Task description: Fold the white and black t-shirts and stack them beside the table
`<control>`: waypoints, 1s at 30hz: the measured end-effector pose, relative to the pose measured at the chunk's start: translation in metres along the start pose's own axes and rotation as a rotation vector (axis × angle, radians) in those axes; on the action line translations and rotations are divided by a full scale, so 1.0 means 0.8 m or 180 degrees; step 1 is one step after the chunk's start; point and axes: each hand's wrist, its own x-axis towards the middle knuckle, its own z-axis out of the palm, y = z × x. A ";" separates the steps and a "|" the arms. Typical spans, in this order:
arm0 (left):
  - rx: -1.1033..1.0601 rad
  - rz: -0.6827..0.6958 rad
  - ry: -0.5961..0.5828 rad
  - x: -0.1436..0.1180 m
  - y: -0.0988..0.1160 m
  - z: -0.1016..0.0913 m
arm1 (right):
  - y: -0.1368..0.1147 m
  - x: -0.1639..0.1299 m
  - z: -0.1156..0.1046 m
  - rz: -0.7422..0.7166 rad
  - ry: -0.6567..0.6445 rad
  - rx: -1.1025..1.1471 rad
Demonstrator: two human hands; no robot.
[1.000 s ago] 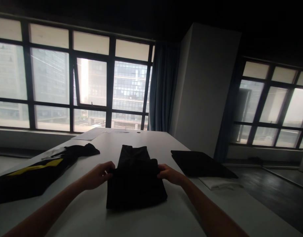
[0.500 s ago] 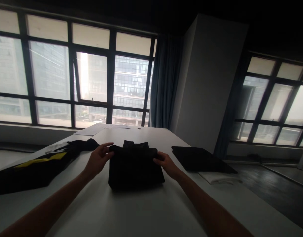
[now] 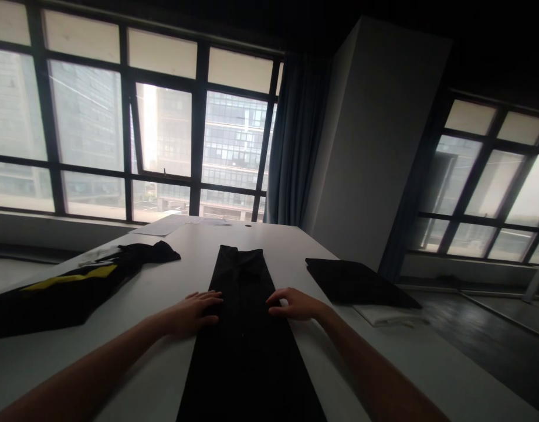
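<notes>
On the white table: a folded black garment (image 3: 251, 357) lies lengthwise along the middle of the white table (image 3: 199, 264); its narrower-looking end points toward the windows, and its near end runs out of the bottom of the view; 1 shallow crease shows near the far end.
Left hand: the left hand (image 3: 190, 313) lies palm down at the garment's left edge; its fingers are spread and relaxed, tips on the cloth, with nothing clenched.
Right hand: the right hand (image 3: 298, 303) arches over the garment's right edge; its fingers bend, with a gap showing beside the thumb; whether they pinch any fabric I cannot tell.
Left side of table: a black garment with a yellow panel (image 3: 53, 305) lies in a loose heap, well apart from the folded one; a whitish patch shows beside it.
Right side of table: a flat black cloth (image 3: 357, 281) lies near the edge; a folded white cloth (image 3: 390, 316) pokes out beneath its near side.
Far end: paper sheets (image 3: 152, 228) lie at the left corner.
Behind: dark-framed windows (image 3: 84, 111), with 1 sash tilted open; a blue curtain (image 3: 295, 140) hangs beside a pale column (image 3: 379, 135).
</notes>
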 end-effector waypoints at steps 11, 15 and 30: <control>0.0590 -0.0074 0.0678 0.011 -0.008 0.000 | 0.024 0.031 0.027 -0.0113 0.0851 -0.0470; 0.0521 -0.0239 0.0175 0.007 -0.014 -0.001 | 0.034 0.023 0.024 -0.0126 0.0541 -0.0256; -0.0423 -0.0085 -0.0313 -0.026 -0.015 -0.037 | 0.007 -0.002 0.004 -0.0443 -0.0074 0.0216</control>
